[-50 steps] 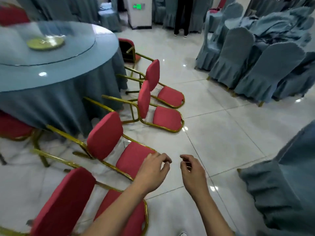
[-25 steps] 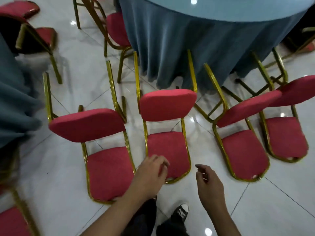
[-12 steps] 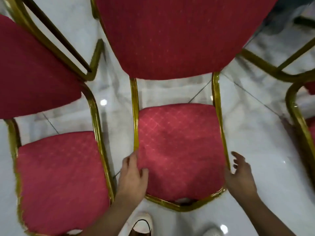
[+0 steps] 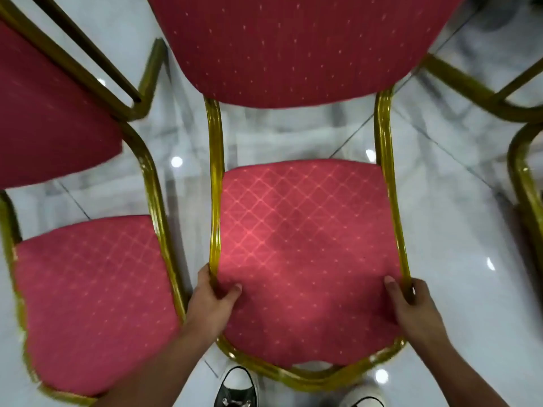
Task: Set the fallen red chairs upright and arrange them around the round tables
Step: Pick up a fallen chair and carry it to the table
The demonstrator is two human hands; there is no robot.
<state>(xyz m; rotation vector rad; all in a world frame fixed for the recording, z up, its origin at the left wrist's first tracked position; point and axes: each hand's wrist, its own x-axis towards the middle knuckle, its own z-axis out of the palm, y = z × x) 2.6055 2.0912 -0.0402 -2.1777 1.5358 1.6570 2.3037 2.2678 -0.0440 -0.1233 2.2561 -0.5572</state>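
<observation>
Shoes (image 4: 236, 387), black with white toe caps, stand on the glossy pale floor (image 4: 458, 230) at the near edge of the view, right beneath the curved gold bar of the middle red chair (image 4: 302, 245). That chair lies tipped on the floor, its quilted cushion nearest the person and its larger dotted red panel beyond, the two joined by gold tubes running along either side. The left hand (image 4: 211, 301) grips the left gold tube near the cushion's near corner: its fingers (image 4: 205, 274) curl round the outside of the tube and the thumb presses onto the red fabric. The right hand (image 4: 411, 304) holds the right gold tube in the same way, fingers wrapped behind the metal and the thumb lying flat on the cushion's edge. Just beside this chair, on the person's left, lies a second red chair (image 4: 88, 298), its gold frame almost touching the left forearm, its own red panel rising farther back. On the far right, gold tubing of another chair frame (image 4: 526, 183) curves in from the edge, and more gold legs (image 4: 458, 80) cross the tiles beyond it. Ceiling lights glint off the floor between the frames.
</observation>
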